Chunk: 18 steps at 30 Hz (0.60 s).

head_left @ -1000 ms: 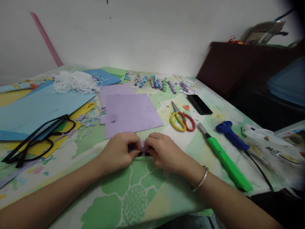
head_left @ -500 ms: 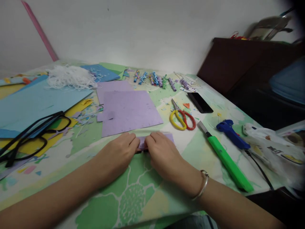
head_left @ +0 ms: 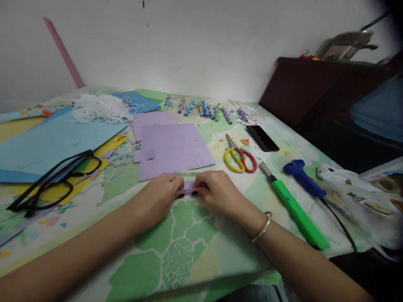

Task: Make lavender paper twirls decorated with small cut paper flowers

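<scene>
A small roll of purple craft foam or paper [head_left: 189,187] lies between my hands near the front of the table, its ends hidden by my fingers. My left hand [head_left: 162,193] pinches its left end. My right hand [head_left: 217,191], with a silver bracelet on the wrist, has its fingers closed on the right end. Just beyond them lies a flat purple sheet [head_left: 176,147], with another purple sheet partly beneath it. Scissors [head_left: 237,157] with yellow and red handles rest to the right of that sheet.
Right of my hands lie a green utility knife [head_left: 299,214], a blue glue gun [head_left: 304,178], a phone [head_left: 262,138] and a plastic bag [head_left: 362,201]. Black glasses [head_left: 59,180], blue sheets [head_left: 59,142] and white string [head_left: 99,108] are at left. Several small decorated rolls [head_left: 206,109] line the back.
The purple piece, whose flat end showed beyond my right hand, now appears as a narrow roll between my fingers. My right hand's grip has shifted, and the view has tilted slightly.
</scene>
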Available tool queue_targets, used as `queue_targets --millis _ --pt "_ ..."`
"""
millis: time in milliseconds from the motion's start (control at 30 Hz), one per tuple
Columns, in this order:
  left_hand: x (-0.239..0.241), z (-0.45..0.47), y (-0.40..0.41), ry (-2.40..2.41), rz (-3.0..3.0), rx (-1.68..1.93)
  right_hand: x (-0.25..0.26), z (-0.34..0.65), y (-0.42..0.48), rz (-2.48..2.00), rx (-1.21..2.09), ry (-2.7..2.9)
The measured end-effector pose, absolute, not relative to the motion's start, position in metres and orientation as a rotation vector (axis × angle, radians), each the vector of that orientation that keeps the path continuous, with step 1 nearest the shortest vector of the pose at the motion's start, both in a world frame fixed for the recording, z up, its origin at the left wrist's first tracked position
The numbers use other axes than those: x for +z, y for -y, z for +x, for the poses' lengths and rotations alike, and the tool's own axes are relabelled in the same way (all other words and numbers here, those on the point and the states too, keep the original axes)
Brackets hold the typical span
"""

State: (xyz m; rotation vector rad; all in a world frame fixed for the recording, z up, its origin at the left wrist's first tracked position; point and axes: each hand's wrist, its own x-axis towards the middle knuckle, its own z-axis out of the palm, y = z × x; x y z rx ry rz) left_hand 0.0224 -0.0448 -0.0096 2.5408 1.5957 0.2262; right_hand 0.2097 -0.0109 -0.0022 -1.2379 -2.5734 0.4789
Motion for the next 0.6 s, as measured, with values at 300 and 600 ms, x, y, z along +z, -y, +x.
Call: queue_targets --millis 300,600 --pt "0.014 0.011 0.035 -1.665 2.324 0.084 -0.007 0.214 0.007 -1.357 0.234 2.665" --pt "0.029 0.025 0.027 -1.705 2.275 -0.19 0.004 0.235 0.005 -1.285 0.273 2.715"
